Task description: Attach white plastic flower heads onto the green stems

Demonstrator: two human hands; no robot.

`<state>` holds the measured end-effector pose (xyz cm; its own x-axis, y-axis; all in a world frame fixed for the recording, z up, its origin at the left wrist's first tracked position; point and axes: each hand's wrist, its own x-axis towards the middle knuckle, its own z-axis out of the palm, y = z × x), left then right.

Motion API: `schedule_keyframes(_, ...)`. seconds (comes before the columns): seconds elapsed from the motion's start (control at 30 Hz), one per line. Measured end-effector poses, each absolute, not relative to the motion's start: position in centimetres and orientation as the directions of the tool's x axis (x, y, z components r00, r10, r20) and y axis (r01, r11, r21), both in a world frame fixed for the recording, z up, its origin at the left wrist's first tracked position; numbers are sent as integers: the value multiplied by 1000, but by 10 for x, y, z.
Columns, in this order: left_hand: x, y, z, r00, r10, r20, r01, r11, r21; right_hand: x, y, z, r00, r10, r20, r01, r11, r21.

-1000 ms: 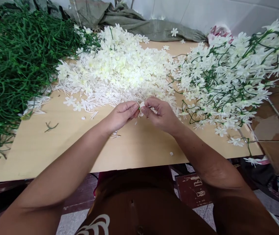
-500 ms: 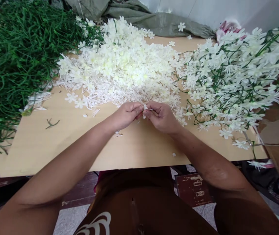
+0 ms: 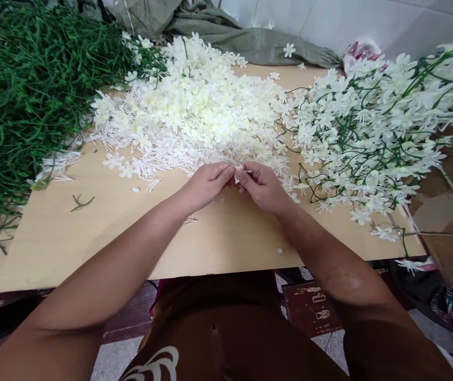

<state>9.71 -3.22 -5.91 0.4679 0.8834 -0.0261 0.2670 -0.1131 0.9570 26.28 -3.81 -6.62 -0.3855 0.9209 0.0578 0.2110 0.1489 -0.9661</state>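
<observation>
Close together above the table's middle, my two hands meet with fingertips pinched. My left hand [image 3: 210,182] is closed at the small white artificial flower [image 3: 238,174], its thumb and forefinger touching it. On the other side, my right hand [image 3: 262,185] pinches the same flower, mostly covered by fingers. A thin stalk end pokes out above the right fingers. Just beyond lies a heap of loose white flower heads [image 3: 206,100] with thin white stamen sticks [image 3: 159,153] along its near edge.
Green plastic stems [image 3: 39,100] are piled at left. White flowers on green stems [image 3: 353,127] are heaped at right, overhanging the edge. Behind runs a grey-green cloth [image 3: 250,42] along the wall. A stray stem piece [image 3: 81,202] lies on the wooden table [image 3: 91,248].
Both hands stay together in about the same place. The white flower between the fingertips has turned and is now more covered. The whole view has shifted slightly.
</observation>
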Motion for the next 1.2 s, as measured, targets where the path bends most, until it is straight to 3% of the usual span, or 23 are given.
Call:
schedule_keyframes(0.33, 87, -30, -61, 439, 886, 147, 402, -341, 850, 263, -38, -67, -375, 924, 72, 202, 158, -966)
schedule_keyframes(0.5, 85, -33, -56, 402, 912, 76, 441, -266, 857, 262, -39, -63, -397, 913, 91, 222, 192, -956)
schedule_keyframes(0.77, 82, -37, -48, 419, 905, 80, 212, -183, 960, 262, -43, -59, -401, 905, 144, 301, 278, -912)
schedule_keyframes(1.2, 80, -34, -53, 522, 852, 39, 184, -158, 970, 267, -44, -45, -417, 878, 236, 416, 415, -809)
